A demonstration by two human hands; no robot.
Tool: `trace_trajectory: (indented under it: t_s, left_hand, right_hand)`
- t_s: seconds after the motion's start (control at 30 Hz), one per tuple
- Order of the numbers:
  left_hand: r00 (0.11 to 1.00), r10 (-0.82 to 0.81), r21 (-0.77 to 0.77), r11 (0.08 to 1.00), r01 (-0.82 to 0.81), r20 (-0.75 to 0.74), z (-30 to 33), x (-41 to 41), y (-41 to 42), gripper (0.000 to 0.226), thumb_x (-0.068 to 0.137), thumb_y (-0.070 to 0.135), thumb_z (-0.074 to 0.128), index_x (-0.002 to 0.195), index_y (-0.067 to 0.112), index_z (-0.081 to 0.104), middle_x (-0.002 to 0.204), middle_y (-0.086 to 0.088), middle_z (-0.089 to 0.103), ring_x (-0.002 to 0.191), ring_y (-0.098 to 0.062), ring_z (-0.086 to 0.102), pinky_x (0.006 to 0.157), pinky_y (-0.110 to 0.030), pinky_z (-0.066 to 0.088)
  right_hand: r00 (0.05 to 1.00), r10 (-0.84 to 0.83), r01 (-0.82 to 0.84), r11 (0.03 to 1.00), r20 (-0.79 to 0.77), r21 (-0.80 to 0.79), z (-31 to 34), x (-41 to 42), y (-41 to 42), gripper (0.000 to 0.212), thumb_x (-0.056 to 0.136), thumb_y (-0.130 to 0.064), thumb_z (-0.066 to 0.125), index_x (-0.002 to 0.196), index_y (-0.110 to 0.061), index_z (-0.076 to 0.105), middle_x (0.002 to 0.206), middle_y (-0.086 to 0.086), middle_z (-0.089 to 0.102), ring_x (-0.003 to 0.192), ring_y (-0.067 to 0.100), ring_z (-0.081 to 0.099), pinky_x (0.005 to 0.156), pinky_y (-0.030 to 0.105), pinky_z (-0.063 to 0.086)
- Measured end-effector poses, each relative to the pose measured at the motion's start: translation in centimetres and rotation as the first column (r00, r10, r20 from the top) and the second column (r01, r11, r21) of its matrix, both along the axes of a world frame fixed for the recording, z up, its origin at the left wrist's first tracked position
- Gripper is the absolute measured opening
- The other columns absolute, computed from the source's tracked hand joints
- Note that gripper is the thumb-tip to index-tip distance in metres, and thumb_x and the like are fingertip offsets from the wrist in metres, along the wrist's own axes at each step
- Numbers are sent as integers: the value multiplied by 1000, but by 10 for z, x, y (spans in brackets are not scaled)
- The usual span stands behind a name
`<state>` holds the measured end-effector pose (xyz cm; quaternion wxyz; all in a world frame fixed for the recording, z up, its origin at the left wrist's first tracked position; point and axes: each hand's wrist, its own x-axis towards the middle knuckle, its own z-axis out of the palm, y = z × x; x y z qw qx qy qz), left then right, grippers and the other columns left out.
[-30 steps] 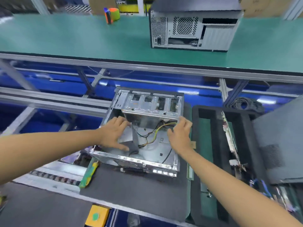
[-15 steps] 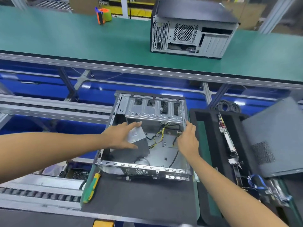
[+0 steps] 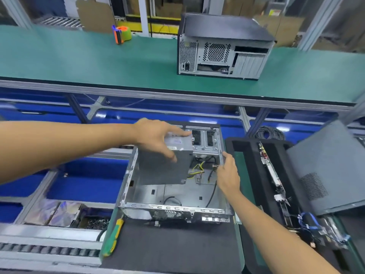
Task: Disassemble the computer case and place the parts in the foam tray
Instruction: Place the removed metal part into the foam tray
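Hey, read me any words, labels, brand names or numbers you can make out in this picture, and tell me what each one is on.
No text reads clearly enough to quote.
Label on the grey power supply gripped by the left hand: print too blurred.
Sticker on a post, top right: too small.
Circuit board in the foam tray: markings illegible.
Closed computer case on the green belt: no readable marking.

We see the left hand (image 3: 156, 138) gripping a grey power supply (image 3: 165, 167), tilted above the open case (image 3: 173, 194) on a dark mat (image 3: 171, 248). The right hand (image 3: 227, 174) pinches a cable (image 3: 210, 176) at the case's right wall. A foam tray (image 3: 254, 175) lies just right; a screwdriver (image 3: 112, 238) lies left.
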<state>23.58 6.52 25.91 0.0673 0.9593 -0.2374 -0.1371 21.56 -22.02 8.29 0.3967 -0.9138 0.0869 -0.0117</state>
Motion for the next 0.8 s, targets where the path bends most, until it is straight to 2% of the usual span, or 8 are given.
trace_trajectory:
  t_s: [0.1, 0.17, 0.2, 0.27, 0.37, 0.5, 0.63, 0.8]
  left_hand:
    - [1000, -1, -58, 998, 1, -11, 52, 8, 10, 90, 59, 86, 68, 133, 85, 18, 143, 48, 32, 137, -3, 40, 91, -36, 31]
    - [999, -22, -121, 992, 18, -33, 86, 13, 14, 87, 62, 81, 72, 135, 82, 26, 135, 53, 33, 129, 4, 40, 93, -30, 32]
    - [998, -25, -159, 987, 16, -53, 101, 15, 16, 83, 63, 78, 74, 133, 81, 31, 135, 52, 37, 126, 4, 43, 94, -27, 35]
    - [995, -30, -255, 967, 6, -93, 124, 21, 20, 63, 64, 73, 78, 118, 82, 46, 141, 26, 56, 121, -11, 58, 95, -32, 48]
    - [986, -18, -450, 891, -60, -168, 143, 28, 30, 58, 69, 60, 82, 119, 72, 57, 124, -4, 71, 106, -30, 72, 84, -48, 61]
    - [960, 45, -672, 705, -226, -276, 137, 34, 29, 69, 72, 42, 80, 136, 51, 55, 121, -4, 73, 101, -34, 75, 77, -46, 64]
    - [928, 170, -791, 486, -372, -332, 108, 38, -1, 84, 70, 40, 82, 143, 53, 43, 115, -4, 75, 94, -38, 75, 70, -46, 63]
    - [826, 350, -808, 246, -535, -441, 54, 46, -81, 103, 56, 49, 84, 146, 37, 36, 116, -7, 70, 84, -29, 77, 69, -46, 64]
  right_hand:
    - [996, 88, -87, 996, 29, -36, 2, 0, 1, 68, 95, -8, 45, 155, -37, 31, 163, 0, 29, 128, 23, 44, 91, 46, 44]
    - [958, 266, -233, 942, 109, -242, 4, 1, 1, 81, 89, -6, 52, 158, -39, 27, 170, 1, 8, 156, 26, 5, 121, 55, 21]
    - [917, 373, -309, 889, 141, -339, 6, 1, 1, 84, 85, -10, 53, 158, -40, 26, 171, -2, 3, 157, 22, -7, 124, 52, 7]
    - [852, 503, -413, 817, 147, -402, 12, -2, 1, 81, 78, -24, 46, 156, -35, 30, 169, -8, 11, 157, 18, 1, 120, 45, 5]
    - [859, 498, -491, 867, 115, -90, 27, -4, 11, 71, 72, -40, 36, 140, -23, 50, 144, -1, 50, 134, 14, 41, 112, 40, 22]
    - [907, 408, -387, 705, 107, 595, 61, 8, 43, 14, 96, 4, 48, 98, -7, 56, 96, 27, 67, 85, 26, 68, 83, 36, 54]
    - [970, 244, -143, 629, -19, 764, 93, 31, 26, 21, 100, 4, 33, 89, 0, 51, 60, 14, 64, 52, 28, 68, 53, 32, 56]
    - [956, 228, 43, 515, -185, 856, 119, 67, -53, 34, 102, -22, 27, 99, -10, 58, 79, 9, 69, 64, 25, 67, 60, 32, 50]
